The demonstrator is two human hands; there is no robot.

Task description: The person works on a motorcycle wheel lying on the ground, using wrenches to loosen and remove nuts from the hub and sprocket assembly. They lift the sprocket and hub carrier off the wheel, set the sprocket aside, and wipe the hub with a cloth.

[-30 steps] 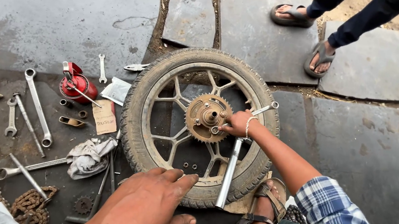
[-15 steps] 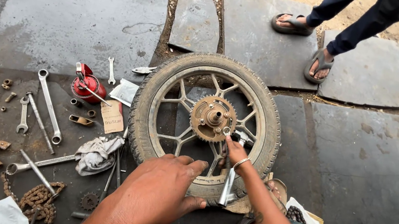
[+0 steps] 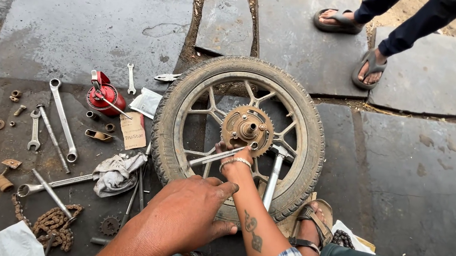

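Both hands work a dusty spoked wheel [image 3: 172, 122]: left hand [image 3: 188, 211] spread on its tyre, right hand [image 3: 234, 158] gripping a wrench [image 3: 214, 157]

The tyre [image 3: 166, 133] was rough black rubber, dusty and dull. At its middle, the toothed metal sprocket [image 3: 247, 129] looked rusty brown. At nine o'clock from the wheel lay shiny smooth metal spanners [image 3: 62, 119], a glossy red oil can [image 3: 106, 98] and a crumpled grey cloth [image 3: 116, 171]. The stone floor [image 3: 81, 16] was matt and rough.
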